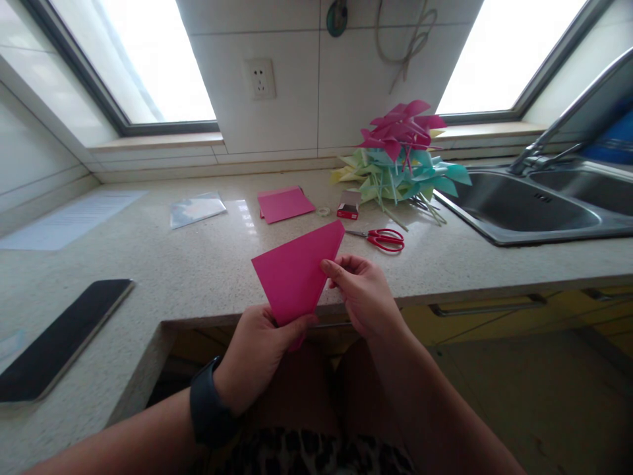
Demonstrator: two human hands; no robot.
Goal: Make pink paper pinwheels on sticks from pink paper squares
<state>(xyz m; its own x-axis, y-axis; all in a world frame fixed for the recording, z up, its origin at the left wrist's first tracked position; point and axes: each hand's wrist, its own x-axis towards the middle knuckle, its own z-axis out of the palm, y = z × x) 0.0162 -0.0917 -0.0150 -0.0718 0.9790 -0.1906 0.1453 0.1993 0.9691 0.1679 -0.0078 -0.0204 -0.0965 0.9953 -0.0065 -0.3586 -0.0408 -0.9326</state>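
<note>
Both my hands hold a sheet of pink paper [299,270] just over the counter's front edge. My left hand [262,343] grips its lower corner, thumb on top and fingers hidden behind. With thumb and fingers, my right hand [363,287] pinches the right edge of the sheet. The top right corner looks cut off or folded; I cannot tell which. Beyond the sheet, red-handled scissors [386,239] lie on the counter, their tips by its corner. More pink paper [287,203] lies farther back, beside a small ring of tape [323,211] and a small red box [348,205].
Pink, teal and pale yellow paper pinwheels [403,155] are heaped at the back, left of the steel sink [534,204]. A clear plastic packet [198,210], a printed sheet [69,218] and a dark flat slab [64,340] lie on the left of the counter [188,270].
</note>
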